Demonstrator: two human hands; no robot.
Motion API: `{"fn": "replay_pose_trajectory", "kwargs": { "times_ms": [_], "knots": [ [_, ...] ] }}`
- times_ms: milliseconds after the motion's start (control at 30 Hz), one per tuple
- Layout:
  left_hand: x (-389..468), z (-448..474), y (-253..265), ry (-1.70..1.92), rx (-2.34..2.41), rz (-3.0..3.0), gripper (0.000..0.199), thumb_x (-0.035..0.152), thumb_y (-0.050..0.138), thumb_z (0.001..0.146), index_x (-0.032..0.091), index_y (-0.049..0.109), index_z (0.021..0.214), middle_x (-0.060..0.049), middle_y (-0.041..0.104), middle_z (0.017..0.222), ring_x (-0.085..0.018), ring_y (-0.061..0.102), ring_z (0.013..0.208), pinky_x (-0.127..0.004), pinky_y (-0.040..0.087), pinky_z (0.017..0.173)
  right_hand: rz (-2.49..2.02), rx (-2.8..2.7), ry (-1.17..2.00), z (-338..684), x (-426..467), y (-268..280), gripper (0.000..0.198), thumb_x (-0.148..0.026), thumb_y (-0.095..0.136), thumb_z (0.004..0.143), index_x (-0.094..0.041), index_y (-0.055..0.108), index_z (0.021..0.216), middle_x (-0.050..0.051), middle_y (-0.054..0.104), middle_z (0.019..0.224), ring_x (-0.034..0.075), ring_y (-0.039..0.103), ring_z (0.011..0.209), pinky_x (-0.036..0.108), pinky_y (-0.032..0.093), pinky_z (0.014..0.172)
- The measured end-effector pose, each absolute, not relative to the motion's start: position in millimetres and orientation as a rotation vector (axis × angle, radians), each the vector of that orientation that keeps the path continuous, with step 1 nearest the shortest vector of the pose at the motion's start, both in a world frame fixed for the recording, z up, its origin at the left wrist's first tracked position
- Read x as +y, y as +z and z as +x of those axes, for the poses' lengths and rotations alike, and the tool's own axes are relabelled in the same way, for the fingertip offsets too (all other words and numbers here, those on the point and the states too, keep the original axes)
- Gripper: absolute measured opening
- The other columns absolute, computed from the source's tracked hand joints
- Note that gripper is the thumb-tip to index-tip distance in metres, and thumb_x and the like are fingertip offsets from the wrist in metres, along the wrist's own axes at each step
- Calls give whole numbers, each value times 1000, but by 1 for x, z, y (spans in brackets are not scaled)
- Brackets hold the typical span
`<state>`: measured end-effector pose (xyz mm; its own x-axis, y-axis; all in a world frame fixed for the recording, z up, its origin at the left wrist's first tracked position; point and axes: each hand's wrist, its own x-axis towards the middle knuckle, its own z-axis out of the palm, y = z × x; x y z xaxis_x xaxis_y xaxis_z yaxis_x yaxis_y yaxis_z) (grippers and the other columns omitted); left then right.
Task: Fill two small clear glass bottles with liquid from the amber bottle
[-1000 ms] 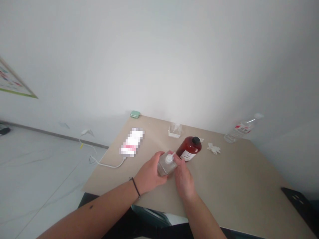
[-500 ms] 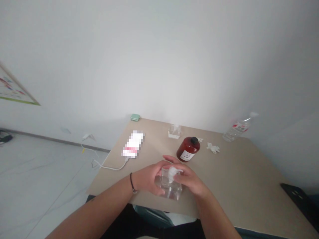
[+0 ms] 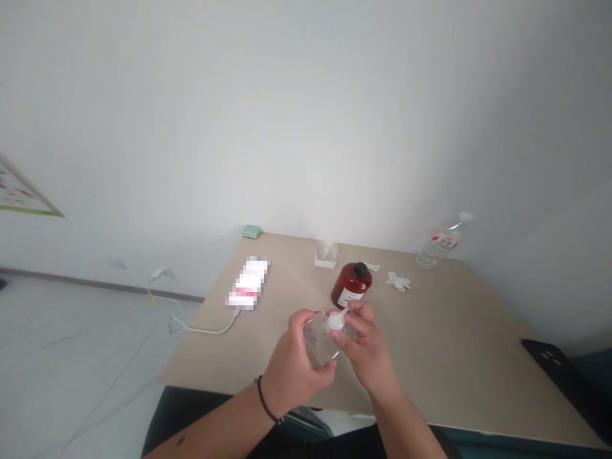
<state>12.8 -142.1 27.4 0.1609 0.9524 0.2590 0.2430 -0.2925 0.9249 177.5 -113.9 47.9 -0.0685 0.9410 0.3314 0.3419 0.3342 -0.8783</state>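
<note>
A clear square pump bottle (image 3: 321,339) is held near the front of the table, tilted with its top toward me. My left hand (image 3: 300,360) wraps round its body, thumb on the near side and fingers on the far side. On its white pump head (image 3: 336,320) the fingers of my right hand (image 3: 364,344) are closed, pinching the collar and nozzle. Just beyond my hands stands a dark red bottle (image 3: 351,284) with a black cap and white label, apart from the clear one.
A phone (image 3: 249,283) with a white cable (image 3: 205,331) lies at the left. Toward the wall are a green case (image 3: 251,231), a clear box (image 3: 326,255), crumpled tissue (image 3: 398,281) and a water bottle (image 3: 440,246). A black object (image 3: 554,363) lies at the right edge.
Both hands have lifted the clear bottle and tilted its top toward me. My right hand has shifted from over the bottle to a pinch on the pump head. The view has shifted slightly.
</note>
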Motion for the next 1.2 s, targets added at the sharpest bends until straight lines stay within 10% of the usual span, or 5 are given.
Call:
{"fn": "replay_pose_trajectory", "kwargs": {
  "times_ms": [567,1200],
  "knots": [
    [-105,3,33,1254,1339,1581,86,29,77,71,27,26,141,-13,54,135,-27,59,118,-45,47,102,-1144,-1271,272,235,-82,44,32,-46,45,92,-24,68,86,5,59,87,23,55,85,37,42,80],
    [69,17,1,1362,1844,1487,70,40,74,76,18,40,133,-16,52,138,-30,50,130,-45,39,108,-1442,-1051,536,289,-8,-7,33,-49,51,81,-20,67,82,-5,48,56,17,45,53,29,36,57]
  ]
}}
